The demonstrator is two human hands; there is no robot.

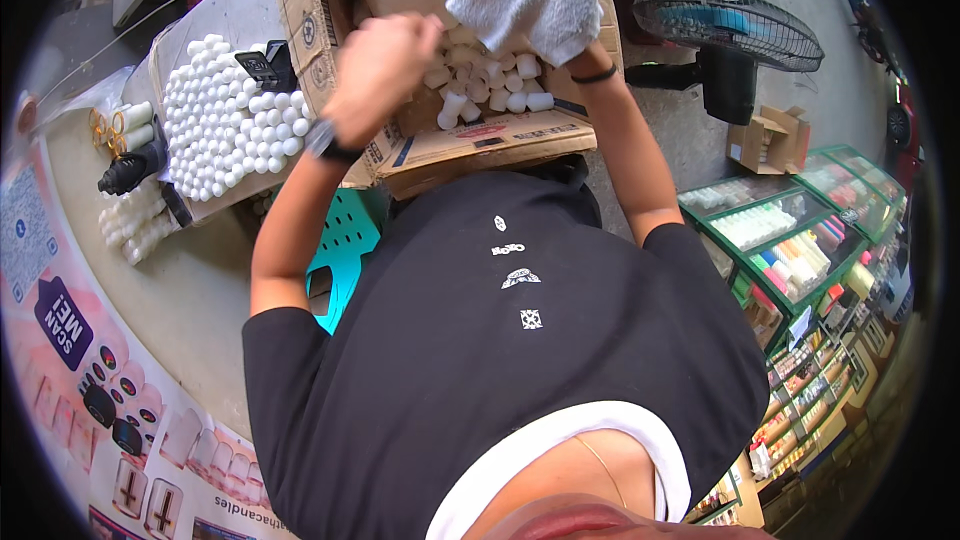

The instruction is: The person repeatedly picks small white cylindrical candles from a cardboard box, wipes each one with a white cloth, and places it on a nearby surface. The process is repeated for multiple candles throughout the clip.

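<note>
Over the open cardboard box in front of me, my left hand is raised with its fingers curled closed. Whether something small is between those fingers cannot be made out. A light grey cloth covers my right hand, which has hold of it; the fingers are hidden underneath, and only the wrist with a black band shows. Loose, short white candles lie jumbled in the box below both hands. To the left, many similar white candles stand packed together on a grey surface.
A black phone-like device rests among the standing candles. Scissors with yellow handles lie at far left. A teal plastic seat is beneath me. On the right are a black fan, a small carton and a green-framed display case.
</note>
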